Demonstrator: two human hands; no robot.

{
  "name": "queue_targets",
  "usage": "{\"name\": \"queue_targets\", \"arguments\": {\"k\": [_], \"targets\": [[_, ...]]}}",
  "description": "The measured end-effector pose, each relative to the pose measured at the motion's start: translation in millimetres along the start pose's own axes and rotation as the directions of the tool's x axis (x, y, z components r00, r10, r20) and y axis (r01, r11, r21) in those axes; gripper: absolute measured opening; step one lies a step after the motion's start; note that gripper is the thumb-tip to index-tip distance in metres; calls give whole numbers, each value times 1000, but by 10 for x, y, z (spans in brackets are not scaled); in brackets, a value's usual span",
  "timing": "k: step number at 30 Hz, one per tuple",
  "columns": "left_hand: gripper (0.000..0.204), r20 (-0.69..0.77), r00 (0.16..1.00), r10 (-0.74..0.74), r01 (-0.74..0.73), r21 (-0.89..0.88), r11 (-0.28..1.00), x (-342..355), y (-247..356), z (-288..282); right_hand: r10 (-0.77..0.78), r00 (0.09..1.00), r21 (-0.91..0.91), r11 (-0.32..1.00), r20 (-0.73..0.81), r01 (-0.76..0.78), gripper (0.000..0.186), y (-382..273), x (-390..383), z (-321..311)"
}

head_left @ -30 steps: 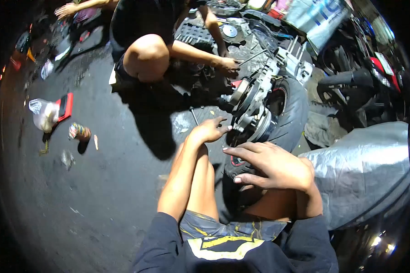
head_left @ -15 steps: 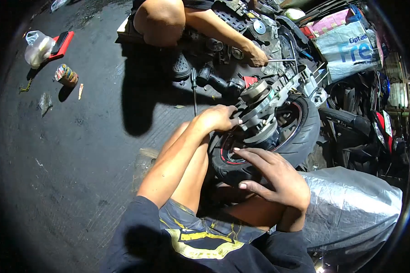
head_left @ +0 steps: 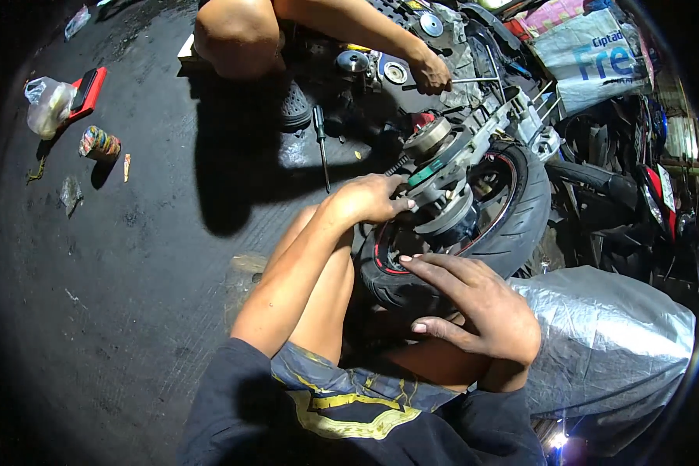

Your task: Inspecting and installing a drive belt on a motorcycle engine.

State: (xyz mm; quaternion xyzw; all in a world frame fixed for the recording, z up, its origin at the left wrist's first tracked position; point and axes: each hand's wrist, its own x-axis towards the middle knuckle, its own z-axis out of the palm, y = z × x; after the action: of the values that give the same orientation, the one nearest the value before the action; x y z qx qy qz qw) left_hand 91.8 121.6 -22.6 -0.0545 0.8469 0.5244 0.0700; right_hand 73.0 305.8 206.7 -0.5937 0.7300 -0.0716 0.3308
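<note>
My left hand is closed on the near left side of a grey metal engine casing, its thumb pressed to the metal and its other fingers partly hidden. The casing carries a round drum and a strip of green. It lies over a black motorcycle wheel with a red rim stripe. My right hand is open above the near side of the tyre, fingers stretched and thumb apart, holding nothing. Across from me, another person's hand grips a long metal wrench near the casing's far end.
A screwdriver lies on the dark floor beside the person's black clog. Loose metal parts lie beyond. A silver cover is at my right. A taped can and a plastic bag stand at far left.
The view has shifted slightly. The green strip now shows further left on the casing. The other person's hand has moved a little up and left with the wrench. My hands keep their places.
</note>
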Motion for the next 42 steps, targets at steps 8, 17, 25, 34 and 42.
{"name": "queue_targets", "arguments": {"k": [8, 17, 25, 34, 42], "targets": [[66, -32, 999, -28, 28, 5, 1000, -39, -31, 0, 13, 1000, -13, 1000, -13, -14, 68, -3, -27, 25], [66, -31, 999, -16, 16, -5, 1000, -103, 5, -65, -13, 1000, 15, 1000, -25, 13, 69, -21, 16, 50], [64, -31, 999, -9, 9, -1, 1000, -80, -41, -39, -12, 1000, 7, 1000, -29, 13, 67, -7, 40, 61], [64, -20, 1000, -3, 3, -1, 1000, -76, -37, -48, -32, 999, -10, 999, -3, 32, 70, 4, 21, 41], [65, -24, 1000, -10, 11, 17, 1000, -90, -31, -50, -35, 999, -29, 999, -7, 35, 73, 11, -2, 55]]}}
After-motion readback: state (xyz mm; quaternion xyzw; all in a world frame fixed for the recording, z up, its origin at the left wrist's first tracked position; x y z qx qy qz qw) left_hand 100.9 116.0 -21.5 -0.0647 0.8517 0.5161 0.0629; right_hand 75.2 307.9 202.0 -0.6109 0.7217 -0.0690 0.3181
